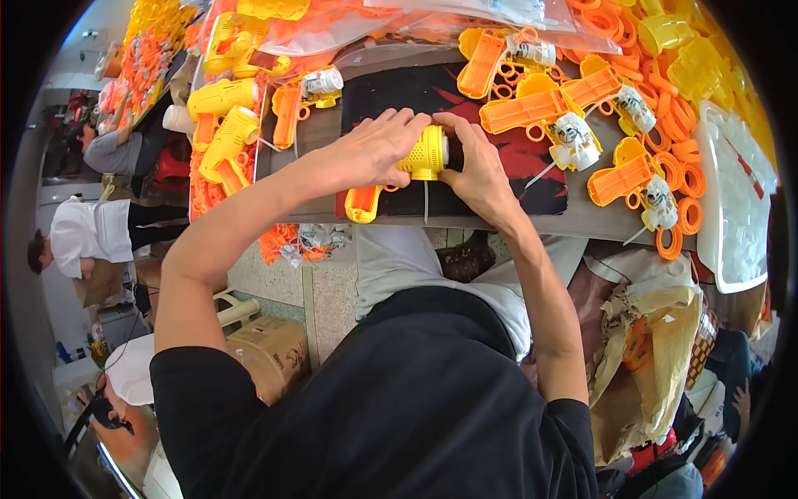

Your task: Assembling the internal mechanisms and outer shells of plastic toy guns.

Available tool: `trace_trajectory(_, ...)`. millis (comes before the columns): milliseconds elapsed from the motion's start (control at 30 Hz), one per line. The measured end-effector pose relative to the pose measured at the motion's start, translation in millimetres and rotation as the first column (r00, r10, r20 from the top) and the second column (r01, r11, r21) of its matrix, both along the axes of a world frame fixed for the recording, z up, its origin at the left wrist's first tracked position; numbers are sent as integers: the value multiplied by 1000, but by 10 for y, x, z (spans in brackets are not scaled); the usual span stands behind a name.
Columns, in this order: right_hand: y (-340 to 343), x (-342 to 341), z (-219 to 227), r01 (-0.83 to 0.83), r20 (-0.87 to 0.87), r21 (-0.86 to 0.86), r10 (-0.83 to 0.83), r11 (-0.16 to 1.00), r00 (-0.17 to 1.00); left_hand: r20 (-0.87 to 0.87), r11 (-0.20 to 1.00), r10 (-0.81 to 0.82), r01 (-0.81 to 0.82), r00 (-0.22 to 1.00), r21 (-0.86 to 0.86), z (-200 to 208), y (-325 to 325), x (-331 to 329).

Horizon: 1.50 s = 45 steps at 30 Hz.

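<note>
Near the front edge of the table, my two hands hold a yellow toy gun (426, 156) between them. Its round body is dotted with small holes, and its handle sticks out below my left wrist. Lying over the top and back of the body, my left hand (384, 147) has its fingers closed on it. My right hand (475, 172) grips the other end with thumb and fingers, around a pale ring or cap that is partly hidden. A thin pale strip or wire hangs beneath the gun.
A black and red mat (524, 166) lies under the work. To the right are half-built orange toy guns (525, 113) with white inner parts, orange rings (690, 214) and a white plastic tray (736, 200). Assembled yellow toy guns (229, 137) lie left. A cardboard box (268, 353) stands below.
</note>
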State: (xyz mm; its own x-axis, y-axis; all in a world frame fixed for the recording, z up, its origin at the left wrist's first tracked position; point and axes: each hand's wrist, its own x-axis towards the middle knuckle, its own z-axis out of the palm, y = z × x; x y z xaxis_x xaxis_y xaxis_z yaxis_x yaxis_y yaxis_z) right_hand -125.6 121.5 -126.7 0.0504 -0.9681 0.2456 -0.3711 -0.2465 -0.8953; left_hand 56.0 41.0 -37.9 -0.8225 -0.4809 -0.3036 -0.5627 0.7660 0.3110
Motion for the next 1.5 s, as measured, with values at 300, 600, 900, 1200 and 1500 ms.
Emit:
trace_trajectory(300, 131, 7, 143, -204, 435, 193, 103, 960, 895, -84, 978, -32, 14, 996, -209, 61, 229, 60)
trace_trajectory(600, 184, 65, 76, -220, 608, 242, 29, 945, 793, -320, 916, -240, 104, 916, -388, 195, 250, 103)
trace_trajectory(900, 209, 71, 48, -179, 630, 200, 14, 963, 776, -706, 745, 645, -448, 293, 495, -326, 576, 625)
trace_trajectory(1200, 203, 41, 24, -224, 680, 224, 13, 949, 734, -589, 550, 807, -311, -43, 775, -381, 684, 373)
trace_trajectory(1500, 235, 31, 117, -273, 687, 252, 28, 928, 726, -782, 754, 621, -313, 56, 577, -312, 589, 384)
